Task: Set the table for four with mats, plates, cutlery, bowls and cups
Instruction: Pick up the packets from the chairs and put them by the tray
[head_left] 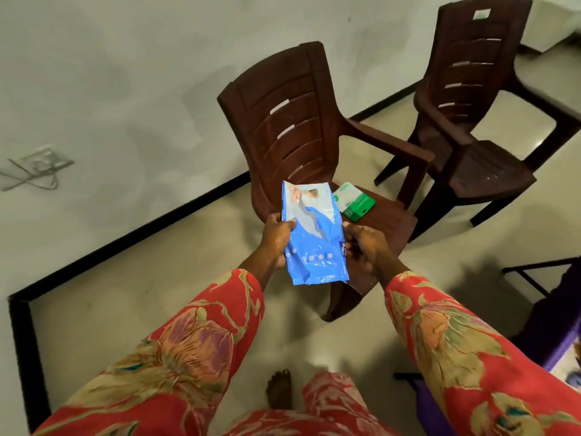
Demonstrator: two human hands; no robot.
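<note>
Head view, looking down over both forearms in red floral sleeves (201,335). A blue packet (314,237) is held out in front of the body, above the front edge of a brown plastic chair (298,121).

Left hand (278,239) grips the packet's left edge, thumb on top, fingers curled under. Right hand (361,247) is at the right edge, fingers curled against it; thumb seems to pinch the side, though the contact is partly hidden by the packet.

Long axis of the packet runs near to far, away from the body, tilted slightly left at the far end. Near end sits between the wrists; far end reaches over the chair seat. Both hands are level with its middle to lower part, so neither is clearly nearer. Contents not readable; likely something for the table, perhaps mats or disposable ware, but that is a guess.

A green and white packet (355,201) lies flat on the chair seat, just right of and beyond the blue one, apart from both hands; the right hand is nearer to it.

A second brown chair (471,99) stands far right. No plates, cutlery, bowls or cups in sight; a purple edge at the right border may be furniture, cannot tell. Task looks barely begun. Next move probably means opening or carrying the blue packet, and the two-sided grip suits either.
</note>
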